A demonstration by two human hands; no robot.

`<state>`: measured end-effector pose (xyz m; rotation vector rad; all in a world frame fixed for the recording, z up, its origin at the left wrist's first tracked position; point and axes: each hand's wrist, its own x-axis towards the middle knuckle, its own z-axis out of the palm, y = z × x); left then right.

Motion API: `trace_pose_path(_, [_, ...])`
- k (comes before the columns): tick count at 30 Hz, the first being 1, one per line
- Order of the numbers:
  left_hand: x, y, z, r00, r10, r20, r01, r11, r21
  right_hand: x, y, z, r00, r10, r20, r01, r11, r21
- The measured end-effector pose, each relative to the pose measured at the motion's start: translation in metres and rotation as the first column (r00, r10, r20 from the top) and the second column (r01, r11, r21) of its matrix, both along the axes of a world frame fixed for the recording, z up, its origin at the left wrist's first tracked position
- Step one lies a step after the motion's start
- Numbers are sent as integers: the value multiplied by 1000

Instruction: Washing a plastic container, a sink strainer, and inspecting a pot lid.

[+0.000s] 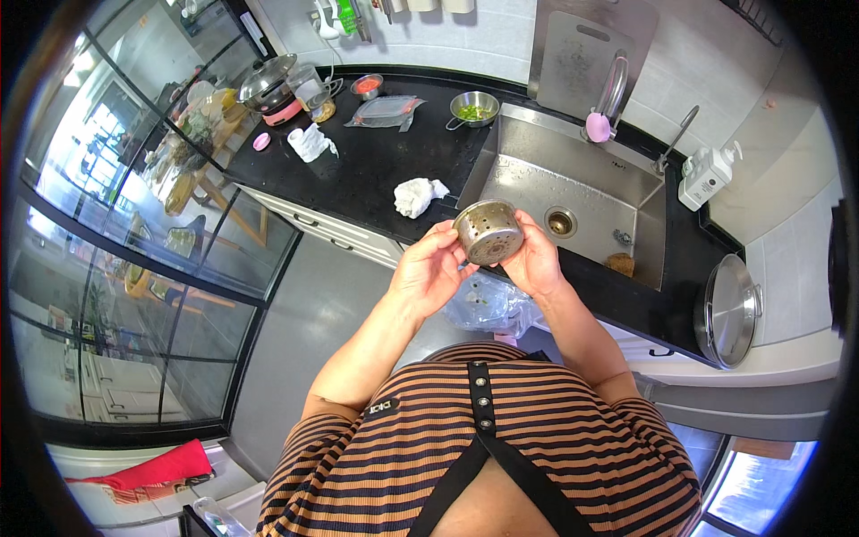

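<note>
Between both hands I hold a perforated metal sink strainer basket (pixel 488 231), tilted so that its stained, holed underside shows. My left hand (pixel 429 268) grips its left side with thumb and fingers, and my right hand (pixel 535 262) holds its right side. Just beyond it, a crumpled white cloth (pixel 416 197) lies on the black countertop (pixel 362 168). To the right is the stainless steel sink (pixel 530 154), whose drain (pixel 560 222) is uncovered. A steel wool scrubber (pixel 622 236) and a brown scouring sponge (pixel 619 264) rest in the basin.
Below my hands hangs a clear plastic bag (pixel 486 305). A metal bowl of chopped greens (pixel 474 109) stands by the sink's left edge. The faucet (pixel 611 94) rises behind the basin, soap bottles (pixel 708 174) stand at right, and a round steel pan (pixel 731 311) sits nearer me.
</note>
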<state>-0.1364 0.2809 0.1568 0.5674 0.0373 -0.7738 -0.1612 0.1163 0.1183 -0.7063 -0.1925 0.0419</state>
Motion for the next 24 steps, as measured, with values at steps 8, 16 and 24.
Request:
trace_pose_path(8, [5,10,-7,999,-24,36,26,998,-59,0,4,-2,997,-51,56,53,998,-30])
trace_pose_path(16, [9,12,1,997,-30,71,36,996,-87,0,2,-4,997,-45,65,64,940,-334])
trace_pose_path(24, [14,10,-13,936,51,347,-143,959,245,-1,15,-2,967,-109,231,247,628,-738])
